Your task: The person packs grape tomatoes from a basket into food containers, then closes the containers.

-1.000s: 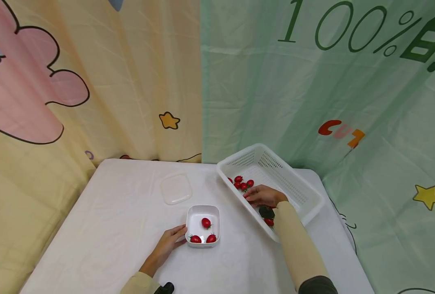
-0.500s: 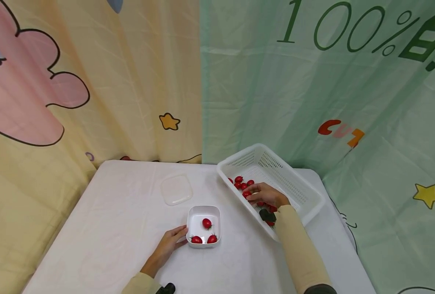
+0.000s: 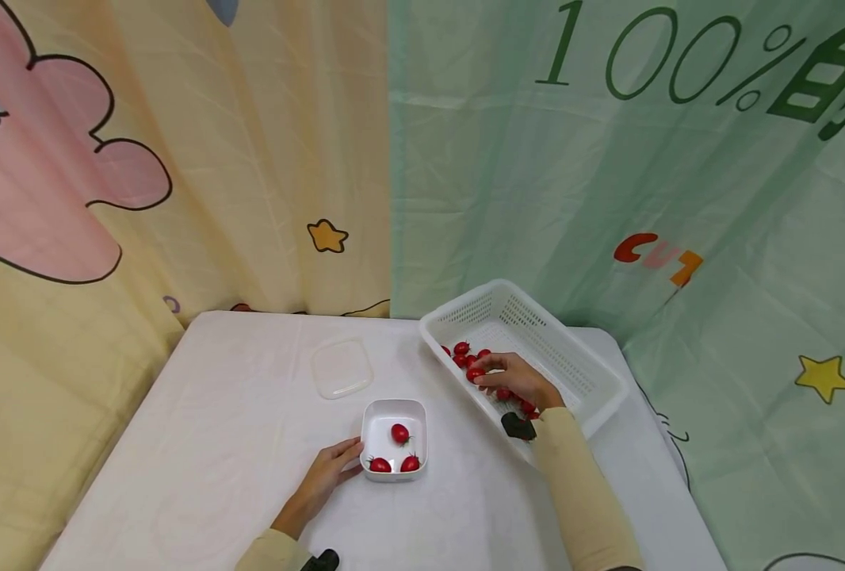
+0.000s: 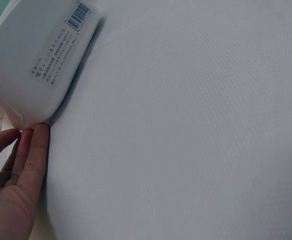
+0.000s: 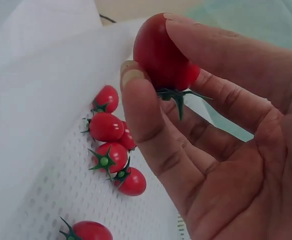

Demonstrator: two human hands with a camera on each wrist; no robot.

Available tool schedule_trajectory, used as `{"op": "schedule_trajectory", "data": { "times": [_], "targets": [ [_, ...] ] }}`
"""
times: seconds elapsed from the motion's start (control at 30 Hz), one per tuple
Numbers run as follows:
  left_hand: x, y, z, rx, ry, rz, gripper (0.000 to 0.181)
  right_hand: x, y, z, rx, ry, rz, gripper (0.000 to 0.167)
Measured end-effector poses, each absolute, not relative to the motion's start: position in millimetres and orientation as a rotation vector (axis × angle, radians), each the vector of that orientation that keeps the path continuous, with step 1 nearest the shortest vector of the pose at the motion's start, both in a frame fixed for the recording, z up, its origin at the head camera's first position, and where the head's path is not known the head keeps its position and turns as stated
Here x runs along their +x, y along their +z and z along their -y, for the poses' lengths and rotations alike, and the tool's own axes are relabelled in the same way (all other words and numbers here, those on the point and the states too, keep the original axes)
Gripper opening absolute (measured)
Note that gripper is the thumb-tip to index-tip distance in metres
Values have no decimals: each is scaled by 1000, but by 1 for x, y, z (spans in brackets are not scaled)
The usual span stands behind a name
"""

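In the head view my right hand (image 3: 515,379) is over the white basket (image 3: 572,369), pinching a cherry tomato (image 5: 158,52) between thumb and fingers. Its green stem end points down toward the palm in the right wrist view. Below and beside it in the basket lie several loose cherry tomatoes (image 5: 105,126). My left hand (image 3: 326,478) touches the left side of a small white square box (image 3: 394,477); straight fingertips (image 4: 41,131) meet its lower corner in the left wrist view. Inside the box are 3 cherry tomatoes (image 3: 399,433), set apart from one another.
A clear square lid (image 3: 341,369) lies flat on the white-covered table (image 3: 201,444), behind the box. The basket stands at an angle near the table's back right. Printed curtains (image 3: 273,159) hang right behind the table.
My right hand has come up slightly from among the tomatoes in the basket, holding one at its fingertips. The left hand and the box have stayed in place.
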State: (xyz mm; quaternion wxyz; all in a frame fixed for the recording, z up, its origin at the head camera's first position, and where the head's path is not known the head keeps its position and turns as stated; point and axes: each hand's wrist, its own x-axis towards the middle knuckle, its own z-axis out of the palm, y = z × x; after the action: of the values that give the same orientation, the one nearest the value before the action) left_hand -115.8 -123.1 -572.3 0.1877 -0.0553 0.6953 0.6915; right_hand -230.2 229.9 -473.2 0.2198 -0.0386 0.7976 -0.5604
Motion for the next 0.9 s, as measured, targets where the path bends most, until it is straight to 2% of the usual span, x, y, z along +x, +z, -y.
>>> {"op": "schedule_trajectory", "data": {
  "times": [0.47,0.9],
  "targets": [
    [-117,-574,123,-127,1981,-1943,61,-213,-458,-206,-203,-1537,-2293,31],
    [-117,-575,123,-164,1973,-1943,57,-186,-472,-170,-400,-1575,-2138,27]
  ]
}}
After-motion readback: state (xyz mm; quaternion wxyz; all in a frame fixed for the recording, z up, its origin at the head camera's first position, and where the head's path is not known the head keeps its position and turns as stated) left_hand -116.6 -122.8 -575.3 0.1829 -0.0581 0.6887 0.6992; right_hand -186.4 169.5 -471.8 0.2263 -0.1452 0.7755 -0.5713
